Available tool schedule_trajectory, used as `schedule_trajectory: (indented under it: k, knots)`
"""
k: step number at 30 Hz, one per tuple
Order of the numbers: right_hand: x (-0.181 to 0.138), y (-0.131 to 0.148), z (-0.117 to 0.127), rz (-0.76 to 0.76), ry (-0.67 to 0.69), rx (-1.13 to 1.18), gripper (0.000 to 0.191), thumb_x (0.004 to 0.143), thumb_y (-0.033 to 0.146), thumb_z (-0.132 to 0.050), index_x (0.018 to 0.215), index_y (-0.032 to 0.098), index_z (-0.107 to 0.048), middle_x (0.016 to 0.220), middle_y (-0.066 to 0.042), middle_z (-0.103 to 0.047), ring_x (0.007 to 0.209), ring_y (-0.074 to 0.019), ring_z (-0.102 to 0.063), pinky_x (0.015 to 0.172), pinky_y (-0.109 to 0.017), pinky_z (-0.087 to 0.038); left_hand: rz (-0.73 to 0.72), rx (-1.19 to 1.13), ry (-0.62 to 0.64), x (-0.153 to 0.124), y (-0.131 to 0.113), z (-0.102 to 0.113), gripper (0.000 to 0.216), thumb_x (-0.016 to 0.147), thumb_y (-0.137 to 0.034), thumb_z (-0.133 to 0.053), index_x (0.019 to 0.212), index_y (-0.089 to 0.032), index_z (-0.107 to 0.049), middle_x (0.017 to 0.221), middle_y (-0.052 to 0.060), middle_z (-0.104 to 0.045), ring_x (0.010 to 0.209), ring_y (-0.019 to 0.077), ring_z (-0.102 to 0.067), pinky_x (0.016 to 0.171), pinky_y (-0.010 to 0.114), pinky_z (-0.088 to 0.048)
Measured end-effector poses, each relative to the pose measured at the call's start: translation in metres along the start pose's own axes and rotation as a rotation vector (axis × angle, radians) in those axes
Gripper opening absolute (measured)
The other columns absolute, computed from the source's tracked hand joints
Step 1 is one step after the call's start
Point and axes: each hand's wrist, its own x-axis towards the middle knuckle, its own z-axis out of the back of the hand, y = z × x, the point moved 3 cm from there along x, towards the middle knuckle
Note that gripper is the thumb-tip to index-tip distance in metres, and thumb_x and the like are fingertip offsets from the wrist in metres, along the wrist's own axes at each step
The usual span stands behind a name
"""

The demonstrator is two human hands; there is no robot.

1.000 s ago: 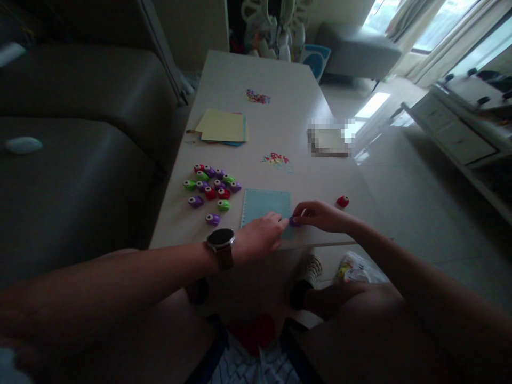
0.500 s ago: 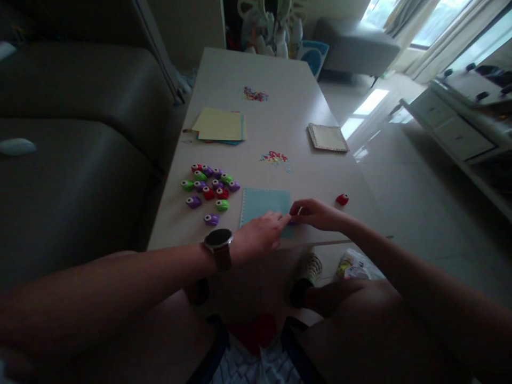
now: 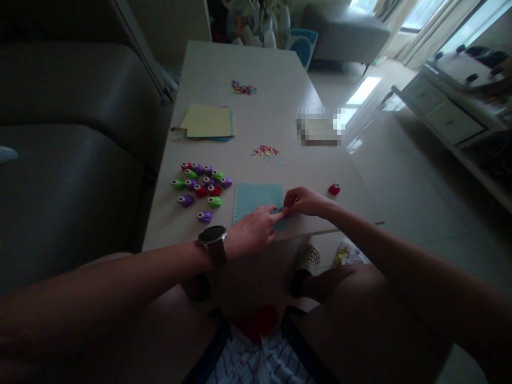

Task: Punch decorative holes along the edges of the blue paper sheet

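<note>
clearly, the table (image 3: 276,120) is the largest thing, stretching away beyond the light-blue sheet (image 3: 258,194), which lies at its near end under the hands. beyond that sheet and to its left is the stack of coloured sheets (image 3: 208,121), yellow on top; beyond it and to its right, a pale stack (image 3: 319,133) too blurred to read. the left hand (image 3: 254,228) lies over the sheet's near part, index finger outstretched; i cannot tell whether it grips. the right hand (image 3: 304,202) bends its fingers inward at the sheet's right edge, meeting the left fingertips; anything pinched there is covered. small marks line the sheet's left and top edges, so those look done; the right edge seems under way, and the near edge is mostly hidden. left of the sheet sit clustered punches (image 3: 200,190); right of it, a lone red punch (image 3: 334,189). smallest, paper bits (image 3: 266,150) lie just beyond it, and a second scatter (image 3: 243,88) farther off.
</note>
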Motion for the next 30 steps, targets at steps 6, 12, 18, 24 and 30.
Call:
schedule_trajectory:
  k: [6, 12, 18, 24, 30]
  knots:
    - [-0.002, -0.007, -0.002, -0.030, -0.037, 0.121, 0.014, 0.067, 0.016, -0.076, 0.074, 0.019, -0.065, 0.070, -0.003, -0.068, 0.063, -0.0157, -0.059, 0.056, -0.027, -0.042, -0.009, -0.017, -0.001, -0.006, -0.003, 0.001, 0.072, 0.086, -0.011, -0.058, 0.153, -0.016, -0.032, 0.143, 0.015, -0.050, 0.128, 0.0261, -0.051, 0.110, 0.039, -0.042]
    - [-0.018, -0.025, 0.027, 0.039, -0.130, 0.035, 0.020, 0.074, 0.034, -0.078, 0.078, 0.018, -0.067, 0.076, -0.006, -0.070, 0.066, -0.0159, -0.059, 0.058, -0.028, -0.044, 0.012, 0.045, 0.028, -0.017, -0.003, -0.008, 0.063, 0.089, -0.015, -0.057, 0.147, -0.008, -0.034, 0.147, 0.021, -0.047, 0.138, 0.0283, -0.045, 0.114, 0.041, -0.040]
    - [-0.026, -0.029, 0.036, 0.171, -0.255, -0.117, 0.024, 0.073, 0.030, -0.077, 0.092, 0.018, -0.070, 0.085, -0.005, -0.069, 0.074, -0.0171, -0.061, 0.067, -0.029, -0.048, -0.067, 0.181, 0.073, -0.015, -0.004, -0.012, 0.037, 0.087, -0.014, -0.060, 0.124, -0.011, -0.055, 0.145, 0.022, -0.047, 0.141, 0.0321, -0.042, 0.112, 0.044, -0.043]
    - [-0.027, -0.034, 0.051, 0.217, -0.392, -0.342, 0.011, 0.077, 0.027, -0.070, 0.085, 0.019, -0.071, 0.076, -0.002, -0.068, 0.069, -0.0163, -0.061, 0.064, -0.027, -0.043, -0.068, 0.212, 0.062, -0.012, -0.006, -0.010, 0.026, 0.088, -0.018, -0.061, 0.114, -0.013, -0.061, 0.131, 0.019, -0.054, 0.127, 0.0316, -0.051, 0.104, 0.043, -0.048]
    - [-0.043, -0.045, 0.085, 0.005, -0.399, -0.580, 0.009, 0.075, 0.027, -0.070, 0.081, 0.020, -0.071, 0.075, -0.003, -0.069, 0.066, -0.0177, -0.058, 0.059, -0.029, -0.038, -0.091, 0.206, 0.063, -0.011, -0.003, -0.010, 0.025, 0.089, -0.017, -0.060, 0.113, -0.011, -0.061, 0.128, 0.019, -0.056, 0.127, 0.0323, -0.050, 0.105, 0.044, -0.047]
